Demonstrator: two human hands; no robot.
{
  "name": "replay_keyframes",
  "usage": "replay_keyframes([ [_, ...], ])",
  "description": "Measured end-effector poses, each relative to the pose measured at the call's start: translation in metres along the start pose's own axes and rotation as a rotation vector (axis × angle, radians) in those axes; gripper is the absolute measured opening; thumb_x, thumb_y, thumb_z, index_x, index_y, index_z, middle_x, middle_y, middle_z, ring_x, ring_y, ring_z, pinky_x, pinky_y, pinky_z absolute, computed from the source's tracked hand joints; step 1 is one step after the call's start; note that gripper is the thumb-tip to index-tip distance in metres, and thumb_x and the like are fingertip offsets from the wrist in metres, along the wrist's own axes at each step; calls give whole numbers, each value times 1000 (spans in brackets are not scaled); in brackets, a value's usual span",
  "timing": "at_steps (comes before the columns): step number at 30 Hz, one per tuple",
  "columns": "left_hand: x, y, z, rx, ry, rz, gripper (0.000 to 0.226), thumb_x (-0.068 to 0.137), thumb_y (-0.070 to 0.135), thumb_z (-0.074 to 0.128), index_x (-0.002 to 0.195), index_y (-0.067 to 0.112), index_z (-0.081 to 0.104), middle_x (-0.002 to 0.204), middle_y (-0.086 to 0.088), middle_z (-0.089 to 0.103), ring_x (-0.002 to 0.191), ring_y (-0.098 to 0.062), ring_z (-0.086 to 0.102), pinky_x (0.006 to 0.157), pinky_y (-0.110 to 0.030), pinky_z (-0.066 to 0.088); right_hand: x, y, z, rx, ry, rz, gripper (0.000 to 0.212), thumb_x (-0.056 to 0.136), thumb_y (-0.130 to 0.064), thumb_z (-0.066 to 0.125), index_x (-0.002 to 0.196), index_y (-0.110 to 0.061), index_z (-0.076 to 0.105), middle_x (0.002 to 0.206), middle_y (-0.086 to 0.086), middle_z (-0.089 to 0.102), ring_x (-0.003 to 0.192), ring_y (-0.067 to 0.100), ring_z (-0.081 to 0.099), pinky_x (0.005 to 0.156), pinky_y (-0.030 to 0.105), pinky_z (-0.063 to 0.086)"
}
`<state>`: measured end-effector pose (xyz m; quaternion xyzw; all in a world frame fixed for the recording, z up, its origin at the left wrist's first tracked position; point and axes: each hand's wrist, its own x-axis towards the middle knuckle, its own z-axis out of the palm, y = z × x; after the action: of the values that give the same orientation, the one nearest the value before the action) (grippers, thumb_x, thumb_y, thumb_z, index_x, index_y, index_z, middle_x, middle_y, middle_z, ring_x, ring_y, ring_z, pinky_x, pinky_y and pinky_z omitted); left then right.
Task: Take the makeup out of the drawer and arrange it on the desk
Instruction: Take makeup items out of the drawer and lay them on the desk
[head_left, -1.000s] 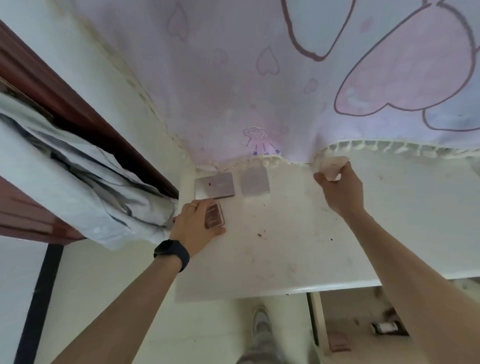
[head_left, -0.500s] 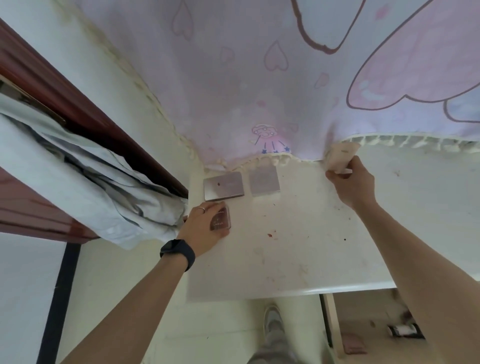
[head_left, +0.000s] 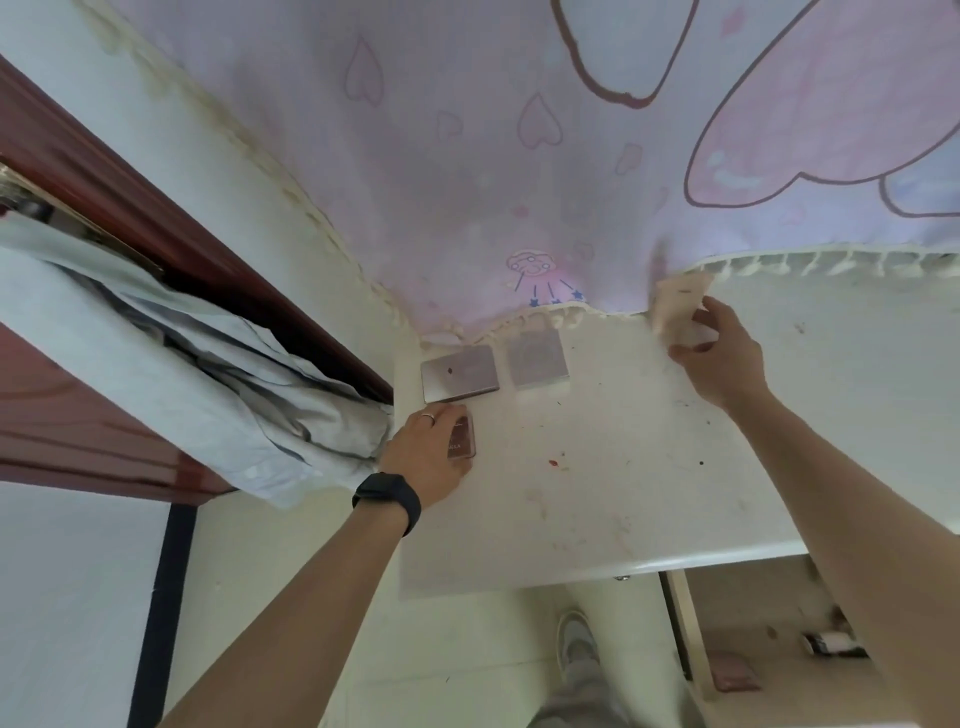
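Where a pale blue garment (head_left: 182, 374) hangs at the far left, the left hand (head_left: 426, 457) rests on the white worktop (head_left: 623, 493), its grip closed over a small dark red compact (head_left: 462, 441) lying flat near the worktop's left edge. Just behind it, a rose-silver palette (head_left: 460, 373) and a square lilac palette (head_left: 537, 358) lie side by side below the fringe of a pink cloth (head_left: 467, 182). Farther right, the right hand (head_left: 722, 358) has its grip pinched on a beige case (head_left: 678, 306), tilted up against the fringe.
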<state>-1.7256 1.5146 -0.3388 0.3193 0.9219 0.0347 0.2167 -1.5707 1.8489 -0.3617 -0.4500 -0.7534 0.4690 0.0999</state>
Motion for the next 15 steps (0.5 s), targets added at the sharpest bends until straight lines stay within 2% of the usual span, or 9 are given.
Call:
replay_keyframes([
  [2,-5,6,-1,69,-5,12,71,86,33,66,149,30,35,155,3,32,138,-22,34,110,-39,38,-21,4,-8,79,33,57,68,93,-15,69,153,-21,37,149,-7,51,89,9,61,61,10,40],
  [5,-19,30,7,71,30,73,68,89,31,63,150,31,33,156,3,30,140,-23,31,113,-39,33,-75,22,-21,216,100,78,53,92,-19,71,141,-25,52,136,-13,61,91,7,64,76,16,44],
  [8,-40,77,30,-74,61,170,58,93,31,58,147,31,39,153,5,36,141,-20,30,114,-35,31,-148,53,-36,277,107,89,32,95,-22,67,123,-38,64,108,-28,67,81,-2,66,62,5,44],
  [10,-59,117,49,-172,97,258,49,94,28,57,142,30,46,148,7,43,137,-17,35,111,-32,34,-194,82,-46,272,145,125,26,96,-22,66,110,-44,67,94,-24,71,70,-1,66,57,3,44],
  [11,-70,138,60,-212,123,317,45,94,26,58,138,30,51,144,7,47,133,-17,39,108,-31,37,-215,98,-51,253,168,133,27,96,-20,66,106,-45,67,93,-24,71,72,-4,65,60,2,44],
  [13,-93,181,83,-258,187,477,40,90,20,63,129,27,59,133,6,57,122,-16,49,98,-28,44,-252,129,-59,165,168,126,29,96,-18,66,105,-45,65,103,-27,68,89,-10,63,72,1,44],
  [14,-105,201,96,-275,191,561,38,89,19,64,126,26,61,128,6,60,116,-15,52,93,-27,47,-268,145,-62,91,162,121,27,96,-17,66,107,-42,66,108,-24,68,97,-6,62,79,6,45],
  [15,-115,218,110,-289,165,626,36,89,19,64,124,26,62,125,6,60,113,-15,55,90,-26,49,-281,161,-64,7,178,113,25,96,-16,66,110,-36,69,111,-17,69,103,1,61,87,16,46],
])
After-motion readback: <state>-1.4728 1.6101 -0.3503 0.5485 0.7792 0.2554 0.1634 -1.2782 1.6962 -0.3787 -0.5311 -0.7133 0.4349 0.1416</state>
